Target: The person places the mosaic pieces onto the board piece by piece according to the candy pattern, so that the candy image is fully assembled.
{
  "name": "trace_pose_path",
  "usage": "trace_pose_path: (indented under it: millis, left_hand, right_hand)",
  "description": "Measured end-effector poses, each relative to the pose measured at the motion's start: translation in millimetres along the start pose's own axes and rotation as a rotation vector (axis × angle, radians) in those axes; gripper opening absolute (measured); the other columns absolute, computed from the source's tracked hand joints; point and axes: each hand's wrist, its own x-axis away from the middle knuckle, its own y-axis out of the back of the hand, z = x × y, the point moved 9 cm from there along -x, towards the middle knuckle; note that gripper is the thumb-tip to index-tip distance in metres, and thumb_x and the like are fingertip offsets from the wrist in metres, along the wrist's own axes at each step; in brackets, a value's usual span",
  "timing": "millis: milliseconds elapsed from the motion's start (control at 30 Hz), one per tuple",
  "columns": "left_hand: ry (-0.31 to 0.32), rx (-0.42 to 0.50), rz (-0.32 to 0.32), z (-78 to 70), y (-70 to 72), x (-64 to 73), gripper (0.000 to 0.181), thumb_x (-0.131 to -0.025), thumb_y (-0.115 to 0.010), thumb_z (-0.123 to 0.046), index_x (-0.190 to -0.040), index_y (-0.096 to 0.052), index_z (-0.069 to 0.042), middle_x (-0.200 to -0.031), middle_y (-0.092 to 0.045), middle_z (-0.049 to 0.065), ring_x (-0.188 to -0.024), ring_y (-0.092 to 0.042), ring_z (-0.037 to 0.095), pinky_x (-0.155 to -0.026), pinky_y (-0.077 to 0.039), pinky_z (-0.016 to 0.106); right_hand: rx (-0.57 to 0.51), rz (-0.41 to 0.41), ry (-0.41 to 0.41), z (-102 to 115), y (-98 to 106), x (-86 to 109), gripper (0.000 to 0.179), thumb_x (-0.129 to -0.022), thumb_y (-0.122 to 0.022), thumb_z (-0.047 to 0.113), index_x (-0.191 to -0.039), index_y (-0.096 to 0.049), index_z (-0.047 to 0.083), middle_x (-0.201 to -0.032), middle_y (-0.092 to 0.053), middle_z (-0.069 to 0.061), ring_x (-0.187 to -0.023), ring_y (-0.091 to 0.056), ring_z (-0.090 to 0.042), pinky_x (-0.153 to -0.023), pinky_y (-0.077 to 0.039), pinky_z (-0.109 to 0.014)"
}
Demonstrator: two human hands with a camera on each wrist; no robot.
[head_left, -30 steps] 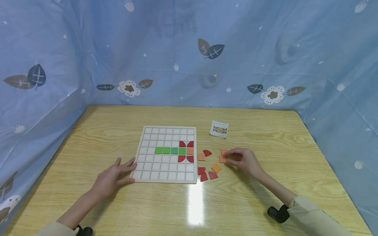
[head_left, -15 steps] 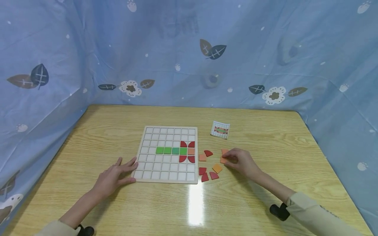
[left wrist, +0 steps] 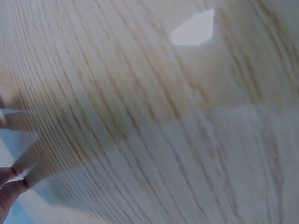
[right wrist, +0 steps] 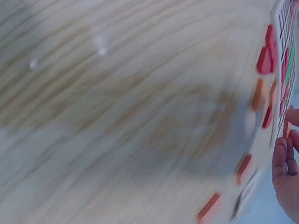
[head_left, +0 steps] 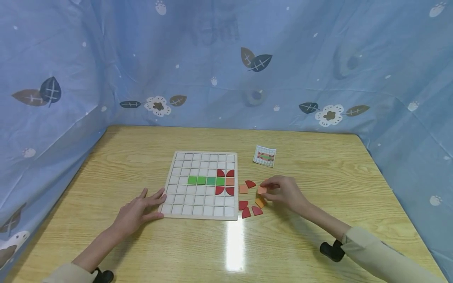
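Thumb and fingertips of my right hand [head_left: 286,192] pinch a light orange square tile [head_left: 262,190], lifted just right of the loose pieces. The same hand [right wrist: 286,172] appears at the right edge of the right wrist view. My left hand [head_left: 132,212] rests with spread fingers against the left edge of the white grid board [head_left: 198,217]. On the board a row of green square tiles [head_left: 201,180] leads to an orange square tile [head_left: 229,181]. Red quarter-circle tiles [head_left: 220,190] sit above and below the row's right end.
Between board and right hand lie red quarter-circle pieces [head_left: 246,212], an orange square [head_left: 243,189] and a darker orange square [head_left: 260,203]. A small pattern card [head_left: 264,156] lies behind them. Blue patterned cloth [head_left: 212,70] hangs around the wooden table [head_left: 170,251].
My right hand has taken hold of an orange square from the right of the loose pieces and moved slightly left with it. The left hand stays at the board's edge.
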Motion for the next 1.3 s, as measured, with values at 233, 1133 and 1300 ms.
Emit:
trace_pose_path:
  millis: [233, 1133, 1300]
  left_hand:
    - [-0.006, -0.011, -0.012, 1.0, -1.7, 0.3, 0.062, -0.080, -0.073, -0.036, -0.134, -0.057, -0.010, -0.145, -0.043, 0.006, -0.132, -0.026, 0.054, -0.037, -0.030, 0.026]
    - [-0.008, -0.044, -0.020, -0.1, -3.3, -1.7, 0.061, -0.080, -0.074, -0.033, -0.134, -0.057, -0.010, -0.145, -0.043, 0.006, -0.132, -0.028, 0.053, -0.064, -0.049, 0.060]
    - [0.005, -0.031, -0.017, 1.2, -1.3, -0.4, 0.061, -0.080, -0.074, -0.032, -0.134, -0.056, -0.010, -0.145, -0.043, 0.006, -0.133, -0.026, 0.052, -0.054, -0.049, 0.045]
  right_hand:
    - [-0.131, 0.005, -0.001, 21.4, -18.7, -19.7, 0.019, -0.077, -0.078, 0.002, -0.095, -0.074, -0.001, -0.089, -0.072, -0.007, -0.075, -0.067, -0.016, -0.071, -0.055, -0.027]
    - [-0.134, 0.061, 0.118, 75.3, -97.1, -72.7, 0.018, -0.076, -0.080, 0.006, -0.092, -0.074, -0.001, -0.088, -0.072, -0.009, -0.083, -0.067, -0.020, -0.075, -0.052, -0.029]
    - [-0.130, 0.058, 0.121, 76.3, -98.5, -74.4, 0.018, -0.075, -0.081, 0.007, -0.090, -0.074, -0.001, -0.087, -0.072, -0.009, -0.081, -0.066, -0.020, -0.073, -0.051, -0.029]
